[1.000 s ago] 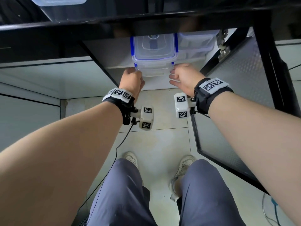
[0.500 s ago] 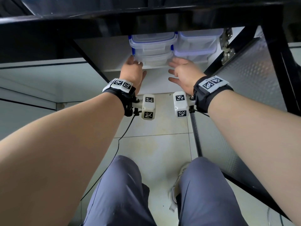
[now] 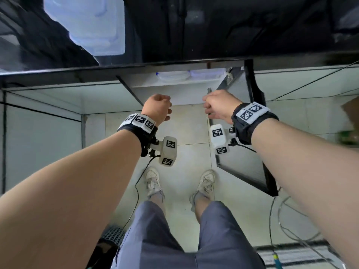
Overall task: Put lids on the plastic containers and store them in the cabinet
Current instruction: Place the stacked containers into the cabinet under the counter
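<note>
Two lidded clear plastic containers stand side by side on the cabinet shelf (image 3: 155, 85): a blue-clipped one (image 3: 172, 75) on the left and another (image 3: 206, 73) on the right, mostly hidden under the countertop edge. A further clear container (image 3: 87, 26), blurred, sits on the black countertop at top left. My left hand (image 3: 157, 108) hangs in front of the shelf, fingers curled, holding nothing. My right hand (image 3: 219, 105) is curled around the free edge of the open cabinet door (image 3: 244, 164).
The black countertop (image 3: 213, 35) overhangs the cabinet. The open door juts out toward my right leg. Cables (image 3: 281, 220) trail over the tiled floor at right, near a striped mat (image 3: 291, 255). A dark mesh object (image 3: 110, 237) lies at lower left.
Both hands have pulled back out of the cabinet, leaving the containers on the shelf. My view rose as I stood up, and my right hand has moved onto the door's edge.
</note>
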{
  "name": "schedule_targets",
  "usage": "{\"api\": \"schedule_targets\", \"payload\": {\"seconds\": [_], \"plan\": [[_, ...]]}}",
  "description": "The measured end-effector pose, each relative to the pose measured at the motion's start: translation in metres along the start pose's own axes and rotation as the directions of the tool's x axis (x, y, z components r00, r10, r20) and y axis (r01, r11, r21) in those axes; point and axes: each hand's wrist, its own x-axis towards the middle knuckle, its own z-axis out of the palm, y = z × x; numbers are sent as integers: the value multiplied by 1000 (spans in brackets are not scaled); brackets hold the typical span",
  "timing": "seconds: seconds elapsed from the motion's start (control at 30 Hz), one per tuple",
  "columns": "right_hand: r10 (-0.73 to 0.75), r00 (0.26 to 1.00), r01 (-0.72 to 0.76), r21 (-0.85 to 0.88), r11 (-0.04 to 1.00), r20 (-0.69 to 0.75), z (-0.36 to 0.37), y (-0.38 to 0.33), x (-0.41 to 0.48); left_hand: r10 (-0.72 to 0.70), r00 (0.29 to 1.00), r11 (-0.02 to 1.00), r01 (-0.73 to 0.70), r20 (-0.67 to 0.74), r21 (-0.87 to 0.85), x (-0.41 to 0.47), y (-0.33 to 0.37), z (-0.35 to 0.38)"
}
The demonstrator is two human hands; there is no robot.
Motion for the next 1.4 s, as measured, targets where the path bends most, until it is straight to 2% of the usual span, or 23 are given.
{"api": "schedule_targets", "payload": {"seconds": [0.13,0.27,0.53,0.6,0.7,0.77,0.93,1.07,1.2,1.3,1.4], "plan": [[-46,999,45,-63,997,-15,0,-40,-54,69,997,997,-69,-20,18,-40,52,-26],[-126,992,126,-44,991,11,22,-86,-80,149,986,989,-150,-68,-3,-62,96,-66],[-233,969,235,-7,972,82,96,-173,-97,174,974,980,-185,-145,-71,-73,139,-172],[-252,965,253,-2,968,68,117,-190,-92,193,955,979,-202,-223,-19,-66,144,-195],[-290,957,290,3,957,5,143,-212,-83,248,905,965,-200,-345,169,-48,155,-224],[-282,959,282,6,959,-5,155,-219,-76,254,915,961,-202,-315,188,-35,161,-233],[-277,961,278,24,960,-16,168,-217,-64,161,985,981,-153,-67,117,-13,164,-225],[-282,959,282,53,958,-12,173,-217,-57,100,995,995,-99,23,-28,-6,162,-210],[-312,950,311,45,949,16,175,-213,-55,100,993,989,-91,69,-119,-12,158,-212],[-345,938,336,161,928,31,176,-206,-63,126,989,970,-107,77,-217,-27,147,-222],[-366,924,334,235,913,111,180,-198,-76,176,984,931,-158,26,-329,-46,127,-231]]}}
